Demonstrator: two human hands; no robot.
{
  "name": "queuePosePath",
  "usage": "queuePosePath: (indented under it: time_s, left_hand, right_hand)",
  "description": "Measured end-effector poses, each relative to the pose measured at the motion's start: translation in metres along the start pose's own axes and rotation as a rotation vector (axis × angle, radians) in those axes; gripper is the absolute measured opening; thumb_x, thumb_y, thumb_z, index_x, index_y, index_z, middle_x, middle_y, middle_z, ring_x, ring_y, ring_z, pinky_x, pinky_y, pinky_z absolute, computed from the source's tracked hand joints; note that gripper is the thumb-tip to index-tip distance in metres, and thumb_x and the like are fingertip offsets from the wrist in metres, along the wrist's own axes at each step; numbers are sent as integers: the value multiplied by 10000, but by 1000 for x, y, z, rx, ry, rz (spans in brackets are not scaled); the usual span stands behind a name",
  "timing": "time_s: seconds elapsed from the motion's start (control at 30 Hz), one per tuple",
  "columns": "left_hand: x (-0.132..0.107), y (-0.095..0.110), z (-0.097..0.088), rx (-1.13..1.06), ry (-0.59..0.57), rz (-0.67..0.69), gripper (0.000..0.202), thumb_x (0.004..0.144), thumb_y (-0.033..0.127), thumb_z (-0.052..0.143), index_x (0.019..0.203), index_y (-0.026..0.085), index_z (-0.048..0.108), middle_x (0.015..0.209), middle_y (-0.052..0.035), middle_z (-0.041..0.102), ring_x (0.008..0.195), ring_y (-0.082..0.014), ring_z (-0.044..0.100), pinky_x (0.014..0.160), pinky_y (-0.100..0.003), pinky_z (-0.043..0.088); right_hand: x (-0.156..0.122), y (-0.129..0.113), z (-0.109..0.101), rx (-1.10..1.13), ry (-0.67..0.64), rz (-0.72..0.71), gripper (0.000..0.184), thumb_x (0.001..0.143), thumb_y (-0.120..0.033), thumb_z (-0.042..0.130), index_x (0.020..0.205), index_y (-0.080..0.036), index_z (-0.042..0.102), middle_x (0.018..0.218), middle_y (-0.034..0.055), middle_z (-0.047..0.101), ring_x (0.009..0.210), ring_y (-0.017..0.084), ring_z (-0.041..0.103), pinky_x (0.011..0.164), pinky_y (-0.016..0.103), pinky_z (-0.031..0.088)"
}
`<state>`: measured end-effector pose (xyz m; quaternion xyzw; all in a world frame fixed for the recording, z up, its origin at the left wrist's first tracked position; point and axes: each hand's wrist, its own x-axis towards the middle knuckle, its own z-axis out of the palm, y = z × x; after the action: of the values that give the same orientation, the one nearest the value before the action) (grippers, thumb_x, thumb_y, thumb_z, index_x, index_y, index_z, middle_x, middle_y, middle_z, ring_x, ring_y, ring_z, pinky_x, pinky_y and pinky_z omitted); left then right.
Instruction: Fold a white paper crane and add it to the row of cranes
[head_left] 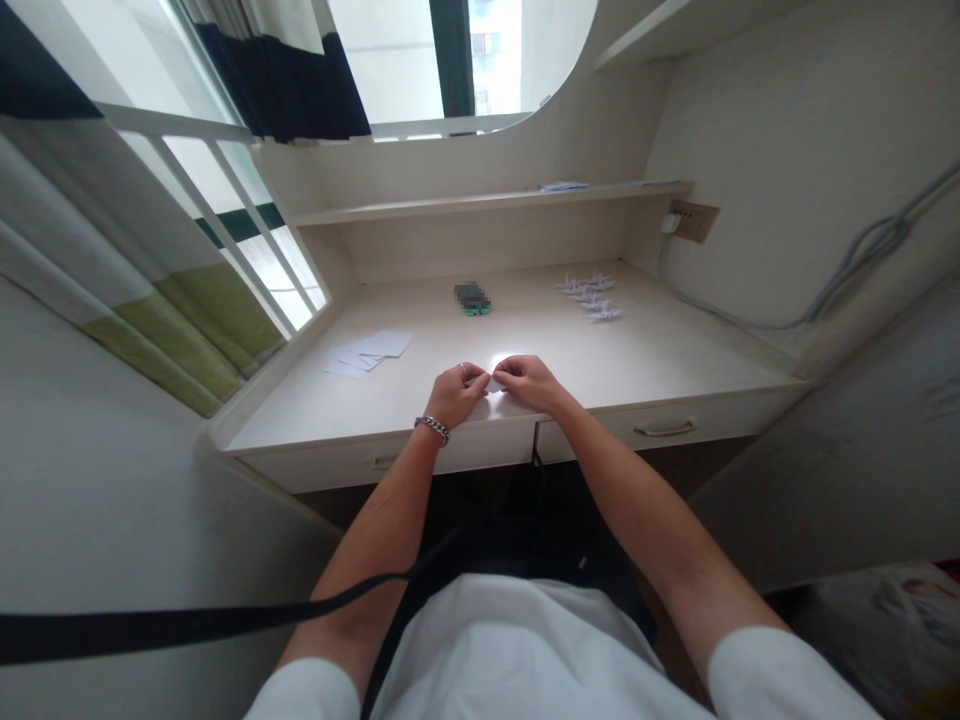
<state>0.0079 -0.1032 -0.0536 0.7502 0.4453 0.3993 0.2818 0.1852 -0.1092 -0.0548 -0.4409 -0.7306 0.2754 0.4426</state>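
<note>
Near the front edge of the white desk (675,350), my left hand (454,394) and my right hand (528,381) meet with fingertips pinched. Between them is a small white piece of paper (494,385), mostly covered by the fingers, so its folded shape is hard to make out. A silver chain bracelet (433,429) circles my left wrist. Left of the hands lie several loose white paper sheets (369,352), partly overlapping. Farther back on the right stands a cluster of several white folded paper cranes (590,293).
A pixelated dark and green item (472,298) lies at the back middle. Behind the desk runs a low shelf (465,206) below a mirror (517,60). A grey cable (780,325) trails from the wall socket (696,221) on the right. A black strap (225,625) crosses my left arm.
</note>
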Motion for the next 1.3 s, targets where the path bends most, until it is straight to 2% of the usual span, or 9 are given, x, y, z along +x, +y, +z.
queuePosePath:
  time_s: [0.17, 0.33, 0.5, 0.63, 0.8, 0.9, 1.1, 1.2, 1.3]
  left_hand:
    - [-2, 4, -2, 45, 32, 26, 157, 785, 328, 618, 777, 182, 677, 764, -50, 716, 680, -175, 678, 625, -270, 504]
    - [-2, 5, -5, 57, 31, 26, 126, 764, 290, 628, 731, 183, 687, 697, -38, 706, 637, -167, 656, 627, -274, 489]
    - [1, 0, -6, 14, 46, -5, 126, 751, 279, 637, 735, 164, 685, 609, -24, 677, 571, -156, 641, 580, -260, 478]
    - [2, -2, -6, -48, 84, -41, 171, 783, 297, 604, 770, 140, 669, 613, -30, 679, 572, -150, 648, 562, -245, 484]
    - [0, 0, -2, -74, 74, -60, 142, 775, 271, 619, 760, 140, 671, 639, -32, 693, 583, -141, 656, 579, -238, 486]
    - [3, 2, -2, -81, 20, -64, 141, 775, 270, 620, 753, 149, 689, 670, -35, 710, 604, -140, 664, 584, -235, 484]
    - [31, -1, -23, -103, -125, -116, 87, 699, 200, 667, 642, 148, 710, 537, -16, 672, 528, -132, 622, 532, -225, 449]
    - [51, -6, -33, -169, -121, -167, 90, 687, 197, 679, 627, 131, 691, 539, -31, 667, 508, -127, 610, 530, -233, 466]
    - [70, -10, -31, -286, -71, -229, 124, 706, 245, 684, 705, 121, 673, 616, -52, 686, 561, -131, 636, 575, -253, 509]
  right_hand:
    - [0, -4, 2, -52, 7, -28, 168, 774, -260, 572, 753, -147, 694, 705, 26, 661, 650, 129, 535, 619, 252, 375]
    - [0, -4, 0, -82, -36, -36, 165, 752, -244, 570, 705, -150, 697, 631, 2, 624, 603, 121, 497, 579, 248, 333]
    - [-4, 4, -14, -50, -67, -19, 163, 738, -241, 566, 668, -154, 684, 601, -10, 612, 587, 117, 495, 569, 238, 340]
    - [-7, 10, -25, 8, -32, 22, 215, 783, -291, 532, 743, -135, 674, 619, 8, 616, 569, 119, 513, 563, 238, 381]
    - [-4, 1, -17, 38, -38, 12, 255, 794, -363, 578, 859, -141, 686, 745, 33, 659, 670, 136, 553, 620, 249, 406]
    - [1, -4, -10, 35, -66, 19, 214, 784, -334, 590, 754, -144, 682, 689, 21, 643, 645, 130, 531, 611, 251, 384]
    - [22, 11, -25, 81, -76, 110, 201, 754, -321, 609, 712, -133, 667, 606, 2, 600, 544, 105, 484, 521, 232, 347]
    - [37, 22, -34, 117, -32, 156, 222, 752, -340, 602, 731, -126, 658, 616, 14, 602, 545, 110, 507, 505, 228, 366]
    - [56, 28, -34, 154, 14, 185, 233, 753, -354, 594, 754, -126, 646, 631, 24, 606, 558, 120, 538, 503, 228, 397]
